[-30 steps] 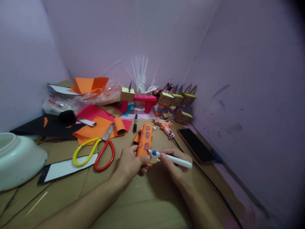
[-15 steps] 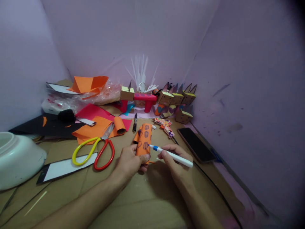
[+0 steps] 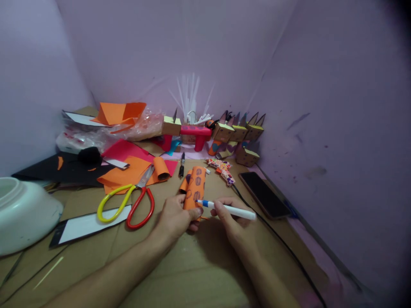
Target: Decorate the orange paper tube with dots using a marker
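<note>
**White marker with a blue collar at an orange paper tube with dark roundish marks**

Landmark: the scissors with one yellow and one red handle, on the brown cardboard sheet. Tube tilts to the right of the scissors, lower end nearest the wearer.

Left hand, right of the red handle: curled snugly about the tube's lower end, thumb across the front. Most of its fingers are hidden under the tube; so is part of that end.

Right hand, farther right of the scissors: pinches the marker between thumb and fingers, remaining fingers loosely bent, partly concealed. Tip meets the lowest marks in view; whether it presses or just clears the paper, cannot tell. Both forearms cut off below.

Second, smaller orange roll, between scissors and tube: mostly covered by the tube. Short orange roll just right of the scissor blades, which end out of sight near it.

Far right of the scissors, a black cable runs out of frame, partly behind the right hand. Far left, a glossy white rounded vessel, cut by the frame edge. Beyond the blades, a crumpled clear plastic bag; contents hard to make out.
</note>
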### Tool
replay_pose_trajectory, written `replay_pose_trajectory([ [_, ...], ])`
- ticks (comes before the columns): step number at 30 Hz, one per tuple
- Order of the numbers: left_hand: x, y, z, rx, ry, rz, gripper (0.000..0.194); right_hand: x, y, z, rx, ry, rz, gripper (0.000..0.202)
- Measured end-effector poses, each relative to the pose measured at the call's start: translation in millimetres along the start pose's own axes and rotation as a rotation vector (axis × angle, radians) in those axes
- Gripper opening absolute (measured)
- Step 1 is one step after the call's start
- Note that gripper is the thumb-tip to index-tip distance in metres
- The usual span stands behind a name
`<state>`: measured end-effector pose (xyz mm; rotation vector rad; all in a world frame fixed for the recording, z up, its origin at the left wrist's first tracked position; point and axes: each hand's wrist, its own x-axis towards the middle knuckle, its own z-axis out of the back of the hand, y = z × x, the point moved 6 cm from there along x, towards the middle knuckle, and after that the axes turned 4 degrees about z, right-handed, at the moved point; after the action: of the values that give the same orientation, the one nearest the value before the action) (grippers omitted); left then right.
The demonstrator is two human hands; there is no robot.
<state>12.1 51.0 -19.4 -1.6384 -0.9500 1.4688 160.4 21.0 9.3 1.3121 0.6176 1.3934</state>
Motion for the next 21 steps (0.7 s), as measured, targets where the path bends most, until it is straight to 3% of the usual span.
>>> replay_pose_trajectory([
  [9,0.5,1.3,1.7,0.013,-0.01,-0.012,0.014,1.5,-0.8,-0.1,-0.072,0.024,0.031,0.027],
  [16,-1.3,1.3,0.8,0.004,-0.001,0.004,0.02,0.9,3.5,4.9,-0.039,-0.053,0.027,0.026],
  [21,-0.7,1.7,0.8,0.014,-0.006,0.002,0.019,0.8,4.7,0.1,-0.057,0.005,0.058,0.025],
])
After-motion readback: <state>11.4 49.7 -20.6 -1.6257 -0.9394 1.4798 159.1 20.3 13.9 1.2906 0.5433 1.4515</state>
